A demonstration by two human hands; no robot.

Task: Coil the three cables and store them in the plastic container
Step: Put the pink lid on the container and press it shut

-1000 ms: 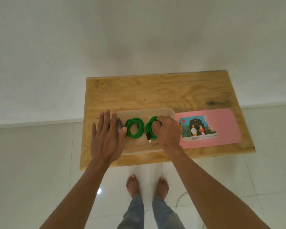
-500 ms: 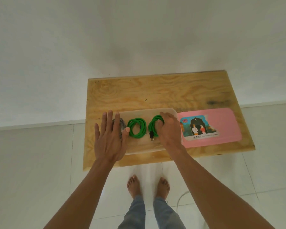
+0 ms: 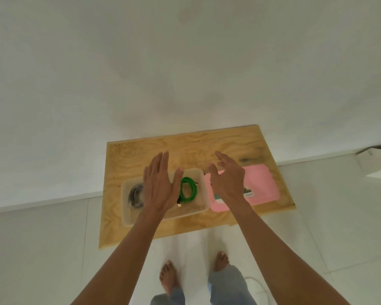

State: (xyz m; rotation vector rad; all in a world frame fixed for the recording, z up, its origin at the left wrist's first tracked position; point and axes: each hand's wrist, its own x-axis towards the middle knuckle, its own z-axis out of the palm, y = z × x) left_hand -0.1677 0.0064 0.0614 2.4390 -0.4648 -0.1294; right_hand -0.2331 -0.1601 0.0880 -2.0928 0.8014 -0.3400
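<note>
Could have gone wrong mainly through springback: judged likely that the green coiled cable [image 3: 187, 190], lying loose in the plastic container [image 3: 128, 216] with its plug end near the front wall, would unwind and creep over the rim, having nothing to bind it. Might also have been snagged by the left hand [image 3: 160, 186], spread flat above the container's middle, if lowered carelessly. Found that hand wide open, fingers straight and together, holding nothing; contact with the rim or cables impossible to tell. Found the right hand [image 3: 228, 179] equally open, fingers loosely curved, empty, raised over the pink lid [image 3: 264, 183] lying just beside the container on the plywood table [image 3: 141, 150]. Saw a grey coiled cable [image 3: 136, 195] at the container's left end, partly behind the left hand. Could not see a third cable; possibly hidden beneath the left palm. Judged storing close to done, lid not yet fitted.
</note>
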